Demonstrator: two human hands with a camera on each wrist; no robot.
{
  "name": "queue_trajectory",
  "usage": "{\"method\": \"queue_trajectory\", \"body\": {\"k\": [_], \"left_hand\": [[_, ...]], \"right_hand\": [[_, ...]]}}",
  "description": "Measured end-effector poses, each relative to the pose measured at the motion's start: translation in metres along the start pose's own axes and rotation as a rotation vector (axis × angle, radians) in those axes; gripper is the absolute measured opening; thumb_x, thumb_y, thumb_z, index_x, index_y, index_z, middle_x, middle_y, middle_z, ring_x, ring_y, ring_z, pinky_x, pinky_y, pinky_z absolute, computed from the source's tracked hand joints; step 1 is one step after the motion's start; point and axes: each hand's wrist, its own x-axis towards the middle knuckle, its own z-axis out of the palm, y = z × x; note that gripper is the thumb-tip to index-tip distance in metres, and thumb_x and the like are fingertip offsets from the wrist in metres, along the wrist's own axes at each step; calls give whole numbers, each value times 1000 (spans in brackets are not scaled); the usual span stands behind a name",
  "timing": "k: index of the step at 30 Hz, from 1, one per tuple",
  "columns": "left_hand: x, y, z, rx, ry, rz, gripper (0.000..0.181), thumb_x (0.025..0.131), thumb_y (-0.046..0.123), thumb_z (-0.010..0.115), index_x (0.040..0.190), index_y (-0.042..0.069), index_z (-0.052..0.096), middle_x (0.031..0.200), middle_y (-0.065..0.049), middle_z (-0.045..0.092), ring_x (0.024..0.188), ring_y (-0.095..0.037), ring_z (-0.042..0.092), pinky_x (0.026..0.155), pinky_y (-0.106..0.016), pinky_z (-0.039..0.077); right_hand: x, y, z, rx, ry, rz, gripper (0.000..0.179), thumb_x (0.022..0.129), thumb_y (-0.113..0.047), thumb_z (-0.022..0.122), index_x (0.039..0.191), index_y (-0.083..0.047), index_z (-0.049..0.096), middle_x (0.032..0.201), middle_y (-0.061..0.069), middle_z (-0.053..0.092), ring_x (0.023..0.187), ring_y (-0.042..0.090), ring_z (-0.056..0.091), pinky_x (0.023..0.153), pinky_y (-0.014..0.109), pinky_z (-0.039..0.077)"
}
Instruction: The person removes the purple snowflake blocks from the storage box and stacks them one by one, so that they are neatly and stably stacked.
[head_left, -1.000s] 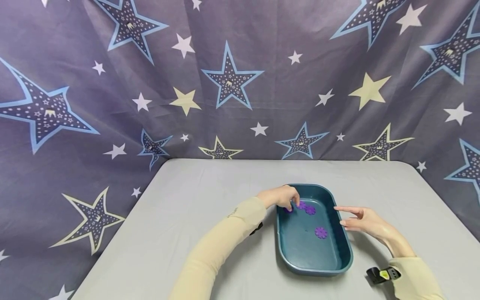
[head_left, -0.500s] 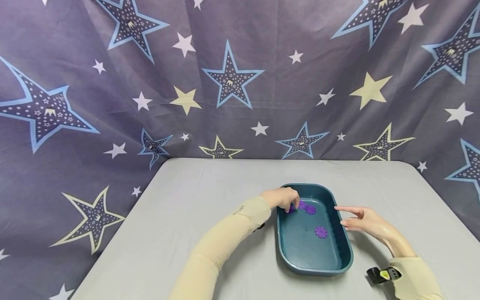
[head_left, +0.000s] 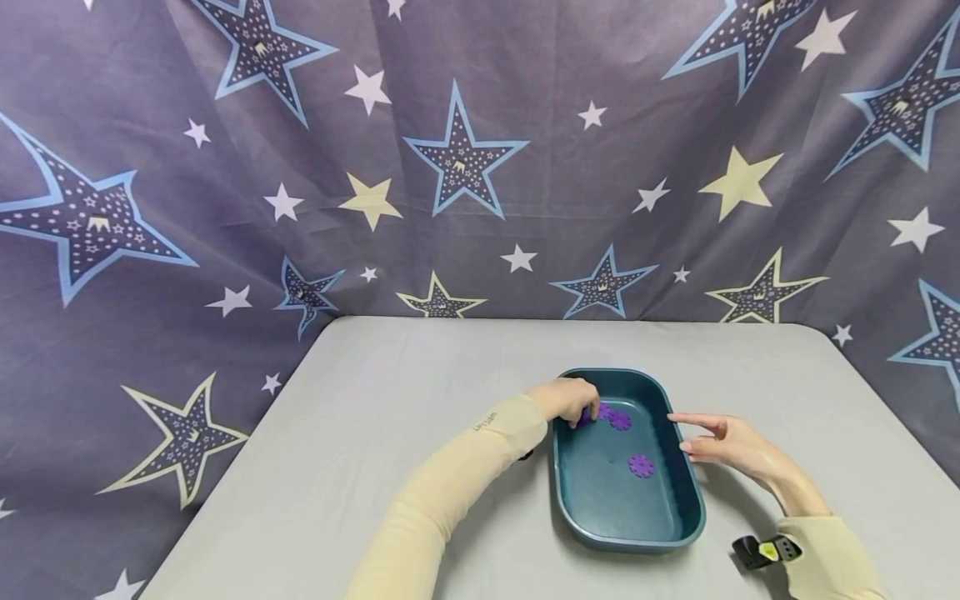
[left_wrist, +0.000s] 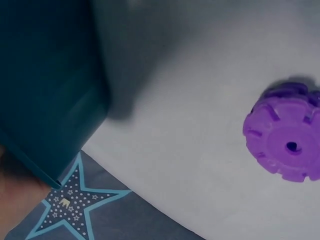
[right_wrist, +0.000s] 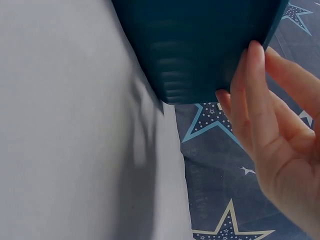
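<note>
A dark teal tray (head_left: 630,517) stands on the table with several purple notched discs lying inside. One notched disc (head_left: 641,466) is near its middle, another (head_left: 619,420) lies toward the far end. My left hand (head_left: 570,398) reaches over the left rim and pinches a purple notched disc (head_left: 585,417), mostly covered by the fingers. My right hand (head_left: 738,450) rests its straight fingers on the right rim and outer wall; the right wrist view shows these fingers (right_wrist: 256,65) against the wall.
The left wrist view shows a stack of purple notched discs (left_wrist: 287,137) on the table (left_wrist: 175,150), left of the tray and hidden by my left arm in the head view. A star-patterned curtain (head_left: 510,192) hangs behind the table.
My left hand has moved slightly right and its fingers have drawn together around a purple notched disc. My right hand and the tray stay where they were.
</note>
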Motion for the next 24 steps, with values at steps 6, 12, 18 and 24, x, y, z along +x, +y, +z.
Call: {"method": "queue_trajectory", "body": {"k": [6, 12, 18, 24], "left_hand": [[1, 0, 3, 41, 11, 21, 30, 72, 5, 71, 94, 25, 64, 106, 11, 58, 92, -6, 52, 76, -19, 43], [1, 0, 6, -2, 27, 26, 25, 72, 5, 71, 87, 23, 63, 98, 9, 59, 79, -7, 51, 65, -18, 42], [3, 0, 7, -52, 30, 40, 23, 69, 2, 72, 82, 19, 63, 93, 7, 58, 77, -7, 50, 59, -16, 42], [6, -1, 8, -61, 38, 54, 22, 68, 0, 73, 77, 18, 64, 88, 7, 59, 76, -7, 51, 57, -15, 42]], "right_hand": [[1, 1, -1, -4, -9, 3, 40, 85, -9, 57, 124, -10, 52, 85, 0, 65, 79, 5, 60, 72, 29, 51], [0, 0, 0, 17, -29, -24, 39, 85, -6, 55, 125, -9, 52, 93, 6, 65, 81, 7, 61, 72, 27, 51], [0, 0, 0, 50, -32, -29, 39, 85, -4, 55, 123, -11, 53, 94, 5, 65, 83, 6, 60, 72, 26, 51], [-1, 0, 0, 19, -16, -20, 41, 84, -6, 57, 125, -5, 51, 82, -2, 66, 81, 4, 60, 72, 26, 51]]}}
